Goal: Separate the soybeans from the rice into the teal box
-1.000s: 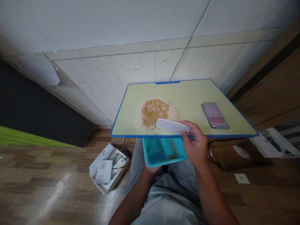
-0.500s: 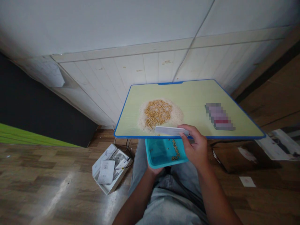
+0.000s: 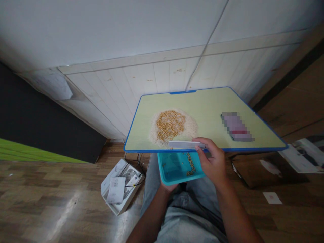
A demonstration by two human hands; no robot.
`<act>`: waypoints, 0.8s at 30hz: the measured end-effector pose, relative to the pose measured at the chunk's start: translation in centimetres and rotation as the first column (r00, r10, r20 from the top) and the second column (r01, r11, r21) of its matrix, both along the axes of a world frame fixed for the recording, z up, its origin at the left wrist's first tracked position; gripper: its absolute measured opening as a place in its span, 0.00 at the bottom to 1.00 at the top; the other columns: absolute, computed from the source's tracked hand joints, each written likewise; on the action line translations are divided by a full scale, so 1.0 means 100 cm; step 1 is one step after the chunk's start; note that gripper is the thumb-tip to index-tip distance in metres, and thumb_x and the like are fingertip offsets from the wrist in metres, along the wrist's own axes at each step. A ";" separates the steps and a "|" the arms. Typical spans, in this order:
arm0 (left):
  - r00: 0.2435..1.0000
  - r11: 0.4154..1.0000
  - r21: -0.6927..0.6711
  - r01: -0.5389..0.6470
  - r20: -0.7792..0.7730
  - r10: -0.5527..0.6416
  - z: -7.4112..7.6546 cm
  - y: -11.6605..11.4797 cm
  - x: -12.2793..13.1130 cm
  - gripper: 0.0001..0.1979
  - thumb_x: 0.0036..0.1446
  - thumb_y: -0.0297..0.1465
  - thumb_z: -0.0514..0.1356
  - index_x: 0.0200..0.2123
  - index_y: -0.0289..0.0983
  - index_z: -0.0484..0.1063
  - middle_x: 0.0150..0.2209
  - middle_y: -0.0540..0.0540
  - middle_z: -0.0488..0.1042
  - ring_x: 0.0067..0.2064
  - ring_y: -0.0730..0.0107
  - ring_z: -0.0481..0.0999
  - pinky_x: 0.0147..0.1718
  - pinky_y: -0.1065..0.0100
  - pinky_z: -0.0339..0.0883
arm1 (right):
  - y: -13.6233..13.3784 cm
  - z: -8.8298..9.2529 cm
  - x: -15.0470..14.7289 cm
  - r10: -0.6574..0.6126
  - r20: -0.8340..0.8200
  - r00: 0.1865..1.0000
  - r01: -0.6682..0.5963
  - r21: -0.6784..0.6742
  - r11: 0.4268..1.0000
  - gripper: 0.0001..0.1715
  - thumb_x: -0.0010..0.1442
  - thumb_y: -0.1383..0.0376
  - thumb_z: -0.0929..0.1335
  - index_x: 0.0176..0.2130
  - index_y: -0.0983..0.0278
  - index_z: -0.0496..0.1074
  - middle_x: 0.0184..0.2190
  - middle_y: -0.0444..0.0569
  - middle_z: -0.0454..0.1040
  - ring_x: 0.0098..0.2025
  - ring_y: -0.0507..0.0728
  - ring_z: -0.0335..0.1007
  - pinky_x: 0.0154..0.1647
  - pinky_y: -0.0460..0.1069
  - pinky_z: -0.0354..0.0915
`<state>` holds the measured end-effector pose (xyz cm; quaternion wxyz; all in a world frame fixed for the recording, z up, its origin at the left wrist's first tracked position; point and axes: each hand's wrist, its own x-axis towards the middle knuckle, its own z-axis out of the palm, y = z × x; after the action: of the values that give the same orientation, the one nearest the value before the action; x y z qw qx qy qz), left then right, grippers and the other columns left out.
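My right hand [image 3: 212, 160] pinches a flat whitish strip [image 3: 184, 145], like a scraper, between thumb and fingers. The strip stands along the front edge of a pale green table [image 3: 210, 104] with a blue rim. Behind it lies a heap of yellow soybeans [image 3: 167, 126] ringed by white grains [image 3: 191, 130] that look like rice. Just below the edge, my left hand [image 3: 169, 186] supports a teal plastic tray [image 3: 174, 180] from underneath, its fingers mostly hidden. Several soybeans [image 3: 191, 165] lie along the tray's right side.
A phone [image 3: 236, 126], blurred out, lies on the table's right. On the floor at left stands an open white box [image 3: 123, 189] with papers and cables. A brown bag or box [image 3: 265, 172] sits at lower right. A white panelled wall [image 3: 141, 77] closes off the far side.
The strip in my right hand has come slightly nearer the table's front edge. The whole view has shifted a little; the tray remains under the edge in my left hand.
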<state>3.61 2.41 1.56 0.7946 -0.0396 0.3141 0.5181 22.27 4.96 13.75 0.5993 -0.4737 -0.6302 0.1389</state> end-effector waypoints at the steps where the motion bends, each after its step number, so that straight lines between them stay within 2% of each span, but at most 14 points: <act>1: 1.000 1.000 0.002 0.002 0.005 -0.002 -0.001 0.000 0.000 0.24 0.84 0.47 0.61 0.66 0.42 0.91 0.72 0.38 0.94 0.86 0.36 0.79 0.88 0.34 0.72 | 0.000 0.000 0.000 0.002 0.000 1.000 -0.002 0.000 1.000 0.12 0.85 0.53 0.75 0.53 0.51 0.93 0.47 0.50 0.97 0.48 0.67 0.98 0.52 0.57 0.91; 5: 1.000 1.000 0.029 -0.001 0.019 0.000 -0.003 0.002 0.001 0.26 0.87 0.48 0.58 0.68 0.43 0.91 0.71 0.40 0.95 0.89 0.39 0.76 0.91 0.35 0.68 | 0.000 0.000 0.001 -0.006 -0.005 1.000 0.005 -0.028 1.000 0.15 0.85 0.50 0.76 0.53 0.52 0.93 0.47 0.51 0.97 0.48 0.67 0.97 0.53 0.58 0.92; 11: 1.000 1.000 0.011 0.004 0.010 -0.004 -0.007 0.002 -0.001 0.26 0.84 0.49 0.60 0.69 0.42 0.90 0.68 0.39 0.96 0.90 0.39 0.75 0.92 0.34 0.66 | -0.002 -0.002 0.002 -0.003 -0.045 0.999 0.001 -0.042 0.999 0.16 0.84 0.47 0.77 0.52 0.53 0.93 0.45 0.52 0.96 0.47 0.67 0.96 0.52 0.58 0.91; 14: 1.000 1.000 0.012 0.003 -0.015 -0.002 -0.006 0.001 -0.002 0.25 0.84 0.50 0.60 0.65 0.46 0.92 0.65 0.41 0.98 0.88 0.39 0.78 0.92 0.31 0.65 | -0.002 -0.003 0.004 -0.023 -0.059 0.998 0.021 -0.039 0.999 0.14 0.83 0.49 0.77 0.52 0.53 0.92 0.46 0.51 0.96 0.46 0.67 0.96 0.52 0.58 0.91; 17: 1.000 0.997 0.072 0.009 -0.015 -0.008 -0.002 0.000 -0.001 0.26 0.85 0.50 0.60 0.69 0.48 0.91 0.67 0.42 0.97 0.88 0.39 0.78 0.92 0.30 0.66 | -0.003 -0.004 0.004 -0.059 -0.072 0.996 0.057 -0.024 0.998 0.11 0.81 0.54 0.78 0.54 0.53 0.93 0.47 0.51 0.96 0.47 0.67 0.96 0.52 0.57 0.90; 21: 1.000 0.994 0.111 0.003 0.006 -0.003 0.005 0.002 0.002 0.28 0.86 0.51 0.59 0.73 0.47 0.89 0.71 0.43 0.95 0.90 0.39 0.75 0.92 0.32 0.66 | -0.003 -0.006 0.004 -0.106 -0.093 0.990 0.104 -0.027 0.994 0.14 0.79 0.58 0.78 0.59 0.54 0.92 0.52 0.52 0.97 0.49 0.67 0.96 0.52 0.57 0.90; 24: 1.000 0.991 0.135 0.001 0.007 -0.002 0.006 0.002 0.002 0.29 0.85 0.53 0.61 0.75 0.48 0.88 0.73 0.43 0.94 0.91 0.37 0.73 0.93 0.30 0.64 | -0.004 -0.007 0.003 -0.114 -0.097 0.989 0.110 -0.049 0.993 0.17 0.78 0.59 0.78 0.62 0.54 0.92 0.54 0.53 0.97 0.51 0.67 0.97 0.54 0.57 0.91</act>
<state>3.85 2.57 2.12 0.7969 0.0124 0.2756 0.5375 22.61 4.56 13.07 0.6266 -0.5136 -0.5687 0.1421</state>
